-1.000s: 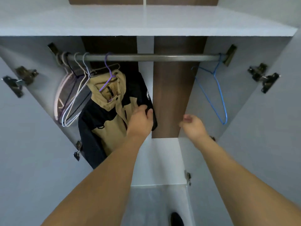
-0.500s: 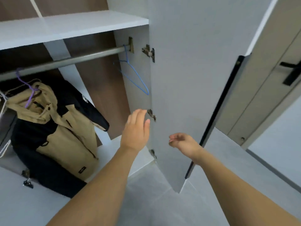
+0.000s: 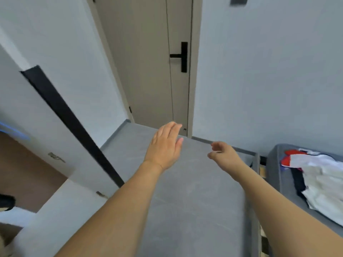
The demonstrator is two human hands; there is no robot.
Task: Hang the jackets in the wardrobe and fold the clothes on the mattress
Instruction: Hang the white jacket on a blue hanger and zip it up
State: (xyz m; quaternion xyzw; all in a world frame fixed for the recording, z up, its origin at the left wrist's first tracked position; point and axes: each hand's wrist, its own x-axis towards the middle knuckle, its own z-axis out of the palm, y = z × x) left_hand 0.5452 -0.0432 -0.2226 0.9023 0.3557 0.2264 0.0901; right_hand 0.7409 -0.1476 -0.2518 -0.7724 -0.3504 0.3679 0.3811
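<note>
My left hand [image 3: 165, 145] is held out in mid-air over the grey floor, fingers straight and empty. My right hand [image 3: 222, 154] hangs beside it with loosely curled fingers, holding nothing. At the right edge a grey mattress [image 3: 280, 175] carries a pile of clothes [image 3: 321, 180], white with red and dark blue parts. The open wardrobe door [image 3: 61, 101], white with a black edge, stands at the left. Only a brown strip of the wardrobe's inside [image 3: 22, 171] shows, with a dark scrap of the hung jacket [image 3: 6, 202] at the far left.
A closed beige room door [image 3: 154, 71] with a black handle [image 3: 182, 56] faces me. Grey floor [image 3: 194, 201] stretches between the wardrobe and the mattress. A pale wall [image 3: 269, 71] rises behind the mattress.
The view has swung right, away from the wardrobe toward the room door and the mattress. My left hand let go of the hung jacket, and both hands moved along, empty.
</note>
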